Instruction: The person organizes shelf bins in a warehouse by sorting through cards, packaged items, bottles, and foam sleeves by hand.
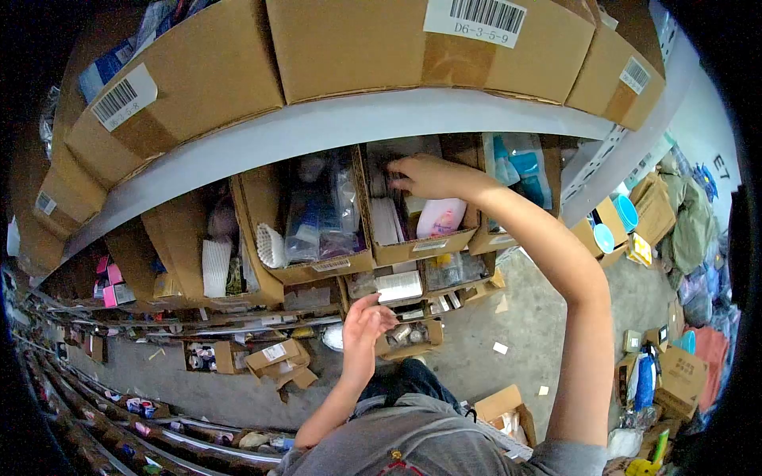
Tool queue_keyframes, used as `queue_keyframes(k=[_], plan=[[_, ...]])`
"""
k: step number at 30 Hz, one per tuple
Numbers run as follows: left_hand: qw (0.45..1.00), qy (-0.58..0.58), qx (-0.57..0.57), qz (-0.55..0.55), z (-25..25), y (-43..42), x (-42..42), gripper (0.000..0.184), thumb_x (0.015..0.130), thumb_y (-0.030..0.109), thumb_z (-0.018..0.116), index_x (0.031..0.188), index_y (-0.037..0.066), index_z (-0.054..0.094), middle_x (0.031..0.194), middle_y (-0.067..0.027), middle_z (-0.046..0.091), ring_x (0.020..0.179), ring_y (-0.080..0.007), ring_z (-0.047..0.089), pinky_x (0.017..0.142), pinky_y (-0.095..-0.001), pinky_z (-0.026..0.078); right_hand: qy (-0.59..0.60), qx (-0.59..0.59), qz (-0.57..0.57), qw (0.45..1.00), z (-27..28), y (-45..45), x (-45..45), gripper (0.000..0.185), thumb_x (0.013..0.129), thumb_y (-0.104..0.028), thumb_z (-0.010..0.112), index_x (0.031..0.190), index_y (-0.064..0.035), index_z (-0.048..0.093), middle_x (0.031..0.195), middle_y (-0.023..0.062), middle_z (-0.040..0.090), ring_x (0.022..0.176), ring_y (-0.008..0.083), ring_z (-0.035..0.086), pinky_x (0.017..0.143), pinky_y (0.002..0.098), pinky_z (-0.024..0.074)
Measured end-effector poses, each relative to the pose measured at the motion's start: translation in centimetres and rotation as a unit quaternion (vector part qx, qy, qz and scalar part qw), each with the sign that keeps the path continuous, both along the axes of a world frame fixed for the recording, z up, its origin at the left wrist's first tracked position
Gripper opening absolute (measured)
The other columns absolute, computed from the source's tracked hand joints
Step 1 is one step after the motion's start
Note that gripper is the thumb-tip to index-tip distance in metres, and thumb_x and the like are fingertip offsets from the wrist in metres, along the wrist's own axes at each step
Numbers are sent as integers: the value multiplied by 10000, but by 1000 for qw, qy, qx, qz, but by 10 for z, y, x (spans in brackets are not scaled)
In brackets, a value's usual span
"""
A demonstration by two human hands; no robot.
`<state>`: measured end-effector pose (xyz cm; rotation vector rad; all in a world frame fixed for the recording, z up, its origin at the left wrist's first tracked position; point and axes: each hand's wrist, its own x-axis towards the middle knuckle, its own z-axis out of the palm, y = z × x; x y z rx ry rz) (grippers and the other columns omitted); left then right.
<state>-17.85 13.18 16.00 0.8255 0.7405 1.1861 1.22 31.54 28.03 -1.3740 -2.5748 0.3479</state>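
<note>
My right hand (429, 178) reaches into a cardboard bin (417, 251) on the shelf. Its visible fingers are apart and bent toward the bin's left side, and I see nothing held in them. Below the wrist lies a white pouch or bottle with pink print (441, 218). To its left stand thin white packets (386, 220). Lower down, my left hand (367, 333) hangs in front of the shelf with loosely bent, parted fingers. Just past its fingertips is a small white box (398, 285); I cannot tell whether they touch.
A metal shelf beam (349, 127) runs above, carrying a labelled carton (357, 55). Left of my right hand, another bin holds clear plastic packages (321, 238). Teal items in a bag (520, 170) sit to the right. An open carton (508, 408) stands on the floor, with piled goods (698, 349) farther right.
</note>
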Motion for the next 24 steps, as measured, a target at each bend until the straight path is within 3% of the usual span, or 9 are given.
queue_keyframes(k=[3,5,6,11,15,16,21,23,24], plan=[[1000,-13,10,-11,0,1,1,348,847,208,462,1116,4,380,863,-77,517,805,-164,515,758,-318,433,-38,-60,-107,992,14,-12,-8,409,837,-302,396,1110,-7,467,1029,239,511,983,357,483,848,414,380],[999,-32,-10,-1,0,0,0,302,846,134,450,1110,1,383,869,-79,540,794,-143,526,727,-266,421,-67,0,-4,998,-15,-14,-4,465,847,-316,370,1186,2,373,1140,237,437,1076,348,415,910,409,330],[1000,-30,-10,-1,0,1,-1,302,846,134,450,1110,1,383,869,-79,540,794,-143,526,727,-266,421,-142,150,45,977,-15,-21,-8,506,854,-334,348,1227,3,301,1224,220,359,1135,339,352,949,400,287],[1000,-3,-14,-11,6,0,1,314,849,178,442,1102,1,390,858,-80,518,808,-157,513,755,-315,438,-70,-157,-77,982,61,-33,-22,505,867,-352,285,1222,7,311,1209,204,387,1130,336,360,959,389,271],[1000,-8,-10,-12,3,0,-2,315,847,178,442,1100,-2,393,856,-83,519,810,-157,514,757,-313,436,-158,49,16,986,1,-33,-23,468,863,-290,306,1222,10,315,1195,222,393,1120,338,370,958,391,273],[1000,-3,-13,-13,2,1,-2,313,845,174,442,1098,-4,396,860,-85,520,808,-157,516,757,-312,435,-132,-46,12,990,8,-27,-21,454,859,-267,315,1216,12,323,1195,230,389,1118,339,372,955,401,276],[1000,-2,-15,-19,8,0,-1,302,840,165,441,1085,-9,410,859,-88,525,795,-162,525,752,-307,431,-37,-88,-73,993,43,-30,-21,427,855,-250,324,1194,8,350,1231,199,359,1128,340,358,951,401,281],[999,29,11,-18,7,-2,-4,277,830,140,450,1063,-9,429,846,-86,532,784,-166,531,741,-297,430,-212,-112,-8,971,26,-24,-23,427,859,-263,320,1192,0,359,1243,178,353,1140,332,346,950,391,283],[1000,28,11,-10,11,-2,-8,277,830,140,450,1063,-9,429,846,-86,532,784,-166,531,741,-297,430,-76,-12,-17,997,-6,-29,-16,419,860,-263,318,1186,-5,371,1256,170,339,1151,316,336,950,386,286]])
